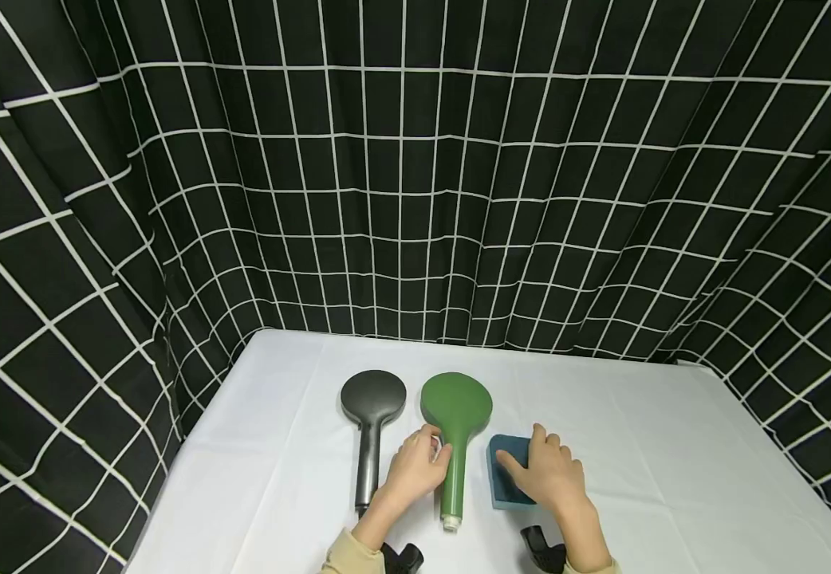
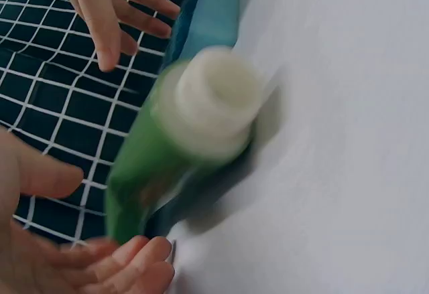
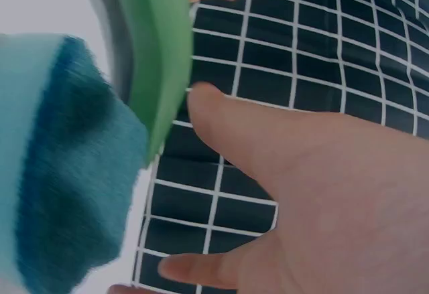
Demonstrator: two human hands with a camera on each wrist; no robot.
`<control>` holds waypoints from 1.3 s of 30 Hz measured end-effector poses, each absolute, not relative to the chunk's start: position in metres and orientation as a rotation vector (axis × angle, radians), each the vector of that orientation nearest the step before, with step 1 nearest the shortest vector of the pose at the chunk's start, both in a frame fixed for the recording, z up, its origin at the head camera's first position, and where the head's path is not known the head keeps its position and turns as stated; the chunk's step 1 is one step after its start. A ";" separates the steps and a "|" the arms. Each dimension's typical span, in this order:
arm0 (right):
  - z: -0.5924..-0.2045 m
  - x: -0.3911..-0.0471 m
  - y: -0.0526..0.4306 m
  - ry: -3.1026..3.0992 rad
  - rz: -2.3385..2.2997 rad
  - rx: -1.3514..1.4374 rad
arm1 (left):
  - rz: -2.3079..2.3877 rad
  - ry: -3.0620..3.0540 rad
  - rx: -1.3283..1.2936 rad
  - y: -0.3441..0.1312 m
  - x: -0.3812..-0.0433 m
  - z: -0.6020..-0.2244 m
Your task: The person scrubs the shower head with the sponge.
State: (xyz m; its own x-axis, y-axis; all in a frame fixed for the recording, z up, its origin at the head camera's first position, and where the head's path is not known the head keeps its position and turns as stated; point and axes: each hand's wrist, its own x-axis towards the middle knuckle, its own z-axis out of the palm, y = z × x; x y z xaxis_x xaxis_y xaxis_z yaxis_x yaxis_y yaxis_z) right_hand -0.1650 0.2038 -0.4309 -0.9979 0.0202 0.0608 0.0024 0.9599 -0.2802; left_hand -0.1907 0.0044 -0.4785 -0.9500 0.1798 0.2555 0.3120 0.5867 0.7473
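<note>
A green shower head (image 1: 456,402) lies on the table with its round head toward the back and its white threaded end (image 2: 218,93) toward the person. At the left side of its handle is my left hand (image 1: 415,466), thumb and fingers apart in the left wrist view, with no grip on the handle. To the right lies a teal block (image 1: 507,450), light blue with a darker fuzzy face (image 3: 87,167). My right hand (image 1: 552,474) hovers over the block's right side, thumb and fingers spread, partly hiding it.
A dark grey shower head (image 1: 372,399) lies left of the green one, its handle end partly behind the left wrist. White cloth covers the table (image 1: 638,446). Black curtains (image 1: 423,199) with a white grid stand behind and at both sides.
</note>
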 end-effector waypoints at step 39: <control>-0.425 -0.171 0.187 -2.360 0.758 0.368 | -2.694 -2.044 -0.683 0.010 -0.199 -0.494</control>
State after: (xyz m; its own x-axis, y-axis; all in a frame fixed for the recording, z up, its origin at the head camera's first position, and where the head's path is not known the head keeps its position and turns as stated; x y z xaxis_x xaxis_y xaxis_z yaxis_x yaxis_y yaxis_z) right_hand -0.1713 0.1867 -0.4253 -0.7657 -0.0701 0.6394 -0.4295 0.7957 -0.4270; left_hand -0.1991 0.0099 -0.4943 -0.8764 0.4659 0.1222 -0.0077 -0.2673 0.9636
